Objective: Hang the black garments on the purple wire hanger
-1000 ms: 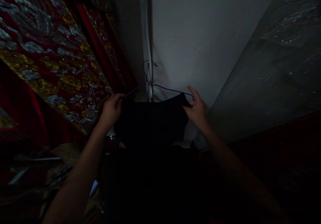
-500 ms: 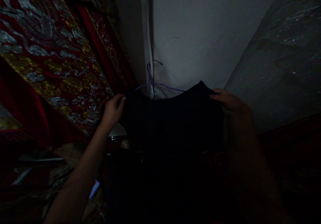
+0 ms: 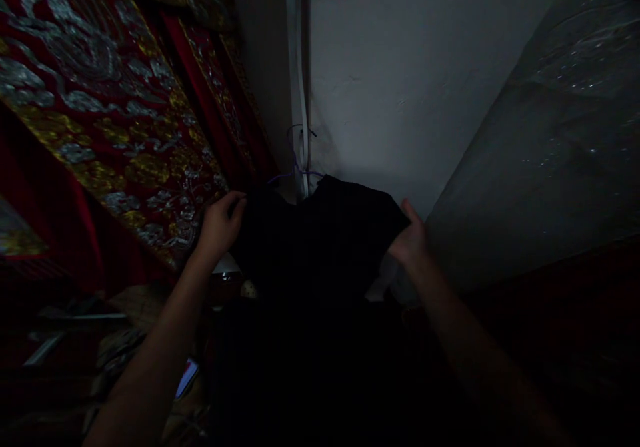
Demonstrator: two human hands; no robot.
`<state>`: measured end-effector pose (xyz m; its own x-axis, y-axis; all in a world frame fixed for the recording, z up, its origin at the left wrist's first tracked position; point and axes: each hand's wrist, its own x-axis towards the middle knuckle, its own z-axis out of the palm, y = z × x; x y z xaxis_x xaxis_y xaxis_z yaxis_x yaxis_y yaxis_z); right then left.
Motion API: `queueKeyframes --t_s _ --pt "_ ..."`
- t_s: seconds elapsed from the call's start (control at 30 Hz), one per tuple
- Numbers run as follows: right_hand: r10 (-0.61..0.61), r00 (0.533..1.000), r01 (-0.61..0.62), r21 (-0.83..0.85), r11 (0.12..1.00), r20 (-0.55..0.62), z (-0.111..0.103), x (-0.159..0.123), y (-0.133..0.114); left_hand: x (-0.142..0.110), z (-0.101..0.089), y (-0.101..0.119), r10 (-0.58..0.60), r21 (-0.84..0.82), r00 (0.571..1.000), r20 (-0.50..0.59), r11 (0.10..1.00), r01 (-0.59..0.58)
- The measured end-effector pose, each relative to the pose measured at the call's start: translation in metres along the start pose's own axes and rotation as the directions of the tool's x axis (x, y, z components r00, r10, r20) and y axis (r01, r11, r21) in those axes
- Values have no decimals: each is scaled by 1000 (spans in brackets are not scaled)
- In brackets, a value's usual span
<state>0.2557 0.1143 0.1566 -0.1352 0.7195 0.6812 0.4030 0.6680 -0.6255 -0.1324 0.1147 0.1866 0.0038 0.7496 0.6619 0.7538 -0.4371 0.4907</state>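
1. Black cloth garment (image 3: 320, 253), wide-shouldered in outline, spreads between my two hands; its upper edge runs crosswise, from left to right in front of me.
2. The thin purple wire hanger (image 3: 283, 177) shows above the neckline, its long axis crosswise too, its hook beside the pale vertical strip (image 3: 296, 67). My left hand is the nearer to this bare stretch of wire.
3. My left hand (image 3: 221, 225) is pinched, thumb against fingers, on the garment's left shoulder edge; the cloth lies to its right.
4. My right hand (image 3: 413, 239) is at the garment's right outer corner, one digit raised beyond the cloth and the hand partly hidden by it. I cannot tell how firmly it grips. From there, the garment and the visible wire lie leftward.
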Motion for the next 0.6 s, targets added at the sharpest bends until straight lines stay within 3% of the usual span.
queueKeyframes --t_s 0.13,0.23,0.3,0.33,0.4,0.43,0.47,0.53,0.6 --pt "169 979 -163 57 985 -113 -15 21 -19 5 4 12 -31 -9 999 -40 999 31" --pt "229 972 -224 106 969 -46 -16 29 -54 14 8 17 -23 7 999 -36 1000 23" --pt "236 957 -275 264 924 171 -11 25 -73 17 10 19 -24 -18 999 -22 1000 24" --pt "193 920 -314 344 885 341 -6 21 -78 17 11 20 -31 -60 999 -19 998 29" --pt "51 783 -375 404 835 620 7 9 -78 13 12 28 -53 -171 998 -23 984 48" --pt "13 740 -361 381 851 672 16 3 -74 10 12 34 -62 -224 998 -18 973 56" --pt "15 747 -311 330 891 665 26 -4 -67 6 13 43 -61 -270 998 4 961 60" --pt "58 871 -151 152 977 488 51 -18 -54 -4 15 66 -34 -363 996 84 930 62" --pt "11 947 4 -47 999 320 75 -31 -46 -14 18 93 19 -510 982 188 856 82"
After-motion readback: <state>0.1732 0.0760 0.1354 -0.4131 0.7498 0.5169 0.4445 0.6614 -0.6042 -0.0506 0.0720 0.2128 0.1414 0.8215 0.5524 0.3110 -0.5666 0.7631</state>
